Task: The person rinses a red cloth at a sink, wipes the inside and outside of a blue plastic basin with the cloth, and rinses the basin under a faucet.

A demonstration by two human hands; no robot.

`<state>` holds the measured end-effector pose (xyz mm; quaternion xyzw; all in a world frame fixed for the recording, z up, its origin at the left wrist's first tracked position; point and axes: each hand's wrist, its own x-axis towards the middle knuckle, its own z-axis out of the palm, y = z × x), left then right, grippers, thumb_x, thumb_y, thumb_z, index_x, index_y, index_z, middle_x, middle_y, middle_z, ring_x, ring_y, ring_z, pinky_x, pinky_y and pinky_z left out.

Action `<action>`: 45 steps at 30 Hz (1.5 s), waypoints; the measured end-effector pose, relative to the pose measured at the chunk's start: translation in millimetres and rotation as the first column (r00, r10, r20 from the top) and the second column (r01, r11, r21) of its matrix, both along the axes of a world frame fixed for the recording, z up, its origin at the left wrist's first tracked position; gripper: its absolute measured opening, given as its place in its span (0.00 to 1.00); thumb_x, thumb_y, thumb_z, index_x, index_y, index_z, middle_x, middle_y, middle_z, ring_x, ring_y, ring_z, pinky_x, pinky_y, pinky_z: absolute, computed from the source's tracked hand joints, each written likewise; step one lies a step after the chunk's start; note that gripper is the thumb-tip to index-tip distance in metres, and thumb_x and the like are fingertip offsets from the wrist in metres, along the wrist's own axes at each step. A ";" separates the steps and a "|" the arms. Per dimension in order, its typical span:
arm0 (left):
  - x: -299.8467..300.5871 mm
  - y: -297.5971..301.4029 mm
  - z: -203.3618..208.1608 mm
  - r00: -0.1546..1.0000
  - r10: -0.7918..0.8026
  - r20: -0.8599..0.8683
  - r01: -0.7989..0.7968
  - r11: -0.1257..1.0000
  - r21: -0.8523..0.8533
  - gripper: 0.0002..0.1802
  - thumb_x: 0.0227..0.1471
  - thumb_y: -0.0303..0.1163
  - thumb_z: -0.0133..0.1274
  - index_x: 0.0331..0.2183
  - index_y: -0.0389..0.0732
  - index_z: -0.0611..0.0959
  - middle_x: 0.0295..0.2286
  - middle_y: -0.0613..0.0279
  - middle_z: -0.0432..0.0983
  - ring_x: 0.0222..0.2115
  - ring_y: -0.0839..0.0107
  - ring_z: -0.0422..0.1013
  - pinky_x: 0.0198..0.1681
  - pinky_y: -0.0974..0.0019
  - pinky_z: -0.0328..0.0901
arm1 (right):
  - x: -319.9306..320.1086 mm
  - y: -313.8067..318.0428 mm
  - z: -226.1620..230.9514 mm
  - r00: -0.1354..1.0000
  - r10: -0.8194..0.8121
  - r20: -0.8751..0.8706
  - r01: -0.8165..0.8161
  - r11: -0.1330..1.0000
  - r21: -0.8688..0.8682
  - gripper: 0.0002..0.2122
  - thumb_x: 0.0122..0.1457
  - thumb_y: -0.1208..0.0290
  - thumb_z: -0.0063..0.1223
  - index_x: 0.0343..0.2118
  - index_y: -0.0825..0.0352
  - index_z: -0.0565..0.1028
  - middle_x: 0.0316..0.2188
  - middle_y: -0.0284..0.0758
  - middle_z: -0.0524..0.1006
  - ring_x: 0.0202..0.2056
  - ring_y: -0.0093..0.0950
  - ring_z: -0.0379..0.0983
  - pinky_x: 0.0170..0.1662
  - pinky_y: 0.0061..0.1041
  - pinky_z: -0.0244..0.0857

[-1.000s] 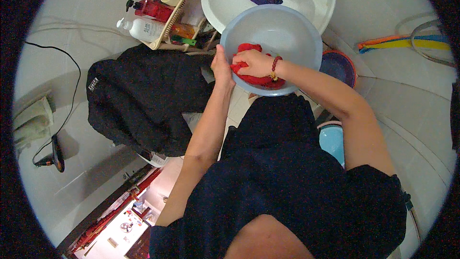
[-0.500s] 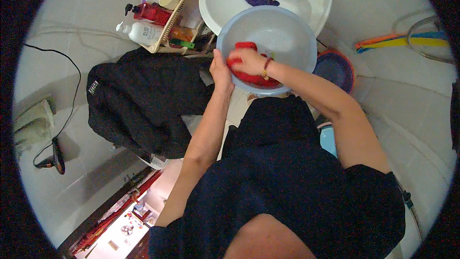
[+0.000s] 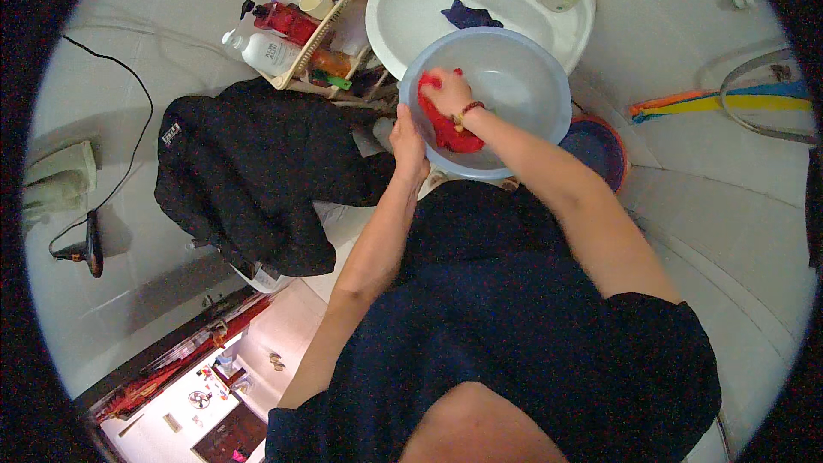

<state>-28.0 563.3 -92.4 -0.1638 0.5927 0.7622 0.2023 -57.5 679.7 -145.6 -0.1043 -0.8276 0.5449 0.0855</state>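
A light blue plastic basin is in front of me, its far side overlapping the washbasin's front edge. My left hand grips the basin's left rim, fingers closed around its edge. Inside the basin, a wet-looking red cloth lies bunched along the left wall. My right hand reaches in from the right, its fingers closed on the upper part of this cloth. A beaded bracelet circles my right wrist. What supports the basin from below is hidden.
Beyond the basin, a dark blue cloth lies in the white washbasin. A cream rack of pump bottles stands left, above a hanging black jacket. Lower right of the basin is a dark tub. A hair dryer hangs far left.
My right hand has moved toward the basin's far left side, drawing the red cloth up along the left wall. My left hand stays on the rim. The whole view has shifted slightly.
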 end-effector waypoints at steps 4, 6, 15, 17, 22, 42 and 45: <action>-5.4 -10.0 3.9 0.999 0.039 0.036 -0.038 0.998 -0.047 0.30 0.56 0.53 0.37 0.43 0.34 0.72 0.39 0.55 0.71 0.37 0.67 0.69 0.42 0.63 0.63 | 39.4 2.5 30.4 0.790 0.610 -0.053 -0.612 0.791 -0.011 0.10 0.46 0.68 0.52 0.30 0.66 0.73 0.29 0.46 0.74 0.33 0.42 0.71 0.38 0.37 0.64; -8.5 -20.7 -6.3 0.999 -0.003 0.042 0.004 1.000 -0.025 0.31 0.56 0.54 0.37 0.44 0.34 0.71 0.40 0.54 0.70 0.38 0.66 0.69 0.43 0.63 0.63 | 54.2 -2.1 44.2 0.779 0.621 -0.081 -0.622 0.783 0.024 0.09 0.45 0.69 0.52 0.29 0.67 0.73 0.28 0.46 0.74 0.32 0.43 0.71 0.37 0.37 0.64; -3.5 -4.2 10.1 0.994 -0.078 0.071 0.072 0.994 0.080 0.30 0.57 0.52 0.36 0.48 0.34 0.66 0.45 0.55 0.66 0.45 0.63 0.63 0.47 0.58 0.60 | -9.2 -11.9 6.2 0.956 -0.285 -0.077 0.290 0.953 0.081 0.09 0.47 0.68 0.49 0.30 0.67 0.74 0.29 0.46 0.74 0.34 0.45 0.70 0.40 0.39 0.63; -2.5 -6.6 6.7 0.997 -0.052 0.056 0.048 0.996 0.077 0.30 0.57 0.52 0.36 0.47 0.34 0.67 0.43 0.55 0.67 0.43 0.64 0.65 0.46 0.59 0.62 | -11.0 -12.1 7.5 0.960 -0.280 -0.015 0.280 0.959 0.040 0.09 0.47 0.68 0.49 0.30 0.67 0.74 0.30 0.46 0.75 0.34 0.45 0.70 0.40 0.38 0.64; -11.2 -23.1 4.2 0.993 -0.054 0.103 0.056 0.998 -0.019 0.30 0.57 0.53 0.34 0.43 0.34 0.72 0.38 0.55 0.71 0.38 0.66 0.68 0.41 0.61 0.64 | 38.5 -10.8 38.7 0.826 0.553 -0.106 -0.546 0.833 0.091 0.09 0.45 0.69 0.52 0.28 0.68 0.72 0.28 0.45 0.74 0.32 0.43 0.70 0.38 0.38 0.63; -8.9 -19.2 -3.1 0.995 -0.065 0.074 0.066 0.998 -0.013 0.30 0.57 0.54 0.33 0.43 0.35 0.71 0.39 0.55 0.70 0.38 0.65 0.68 0.41 0.59 0.64 | 35.5 -5.5 44.3 0.851 0.523 -0.031 -0.522 0.852 0.054 0.09 0.45 0.67 0.52 0.27 0.66 0.74 0.27 0.44 0.74 0.33 0.40 0.72 0.38 0.35 0.64; -3.5 -12.4 14.3 0.993 -0.096 0.071 0.098 0.995 -0.026 0.29 0.57 0.53 0.34 0.43 0.35 0.71 0.39 0.55 0.69 0.38 0.66 0.67 0.41 0.60 0.64 | 25.5 -13.7 33.1 0.970 0.194 -0.146 -0.191 0.981 0.037 0.08 0.46 0.68 0.51 0.27 0.67 0.74 0.28 0.45 0.74 0.33 0.41 0.71 0.38 0.36 0.64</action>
